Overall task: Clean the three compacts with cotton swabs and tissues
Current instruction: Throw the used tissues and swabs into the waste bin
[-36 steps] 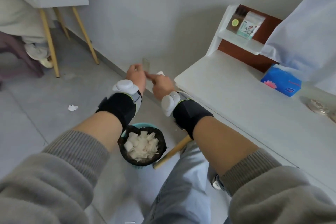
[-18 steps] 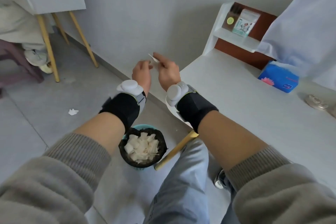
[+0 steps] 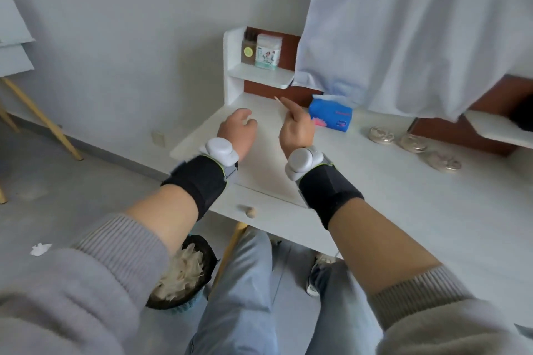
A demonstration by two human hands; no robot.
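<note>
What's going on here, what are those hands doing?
A person sits at a white desk. Their right hand pinches a thin cotton swab. The left hand hovers beside it with fingers curled; I can't see if it holds anything. Three round compacts lie untouched at the right, near a blue tissue pack. A bin of used tissues stands on the floor.

Soft even daylight, wide-angle warping, slight blur
</note>
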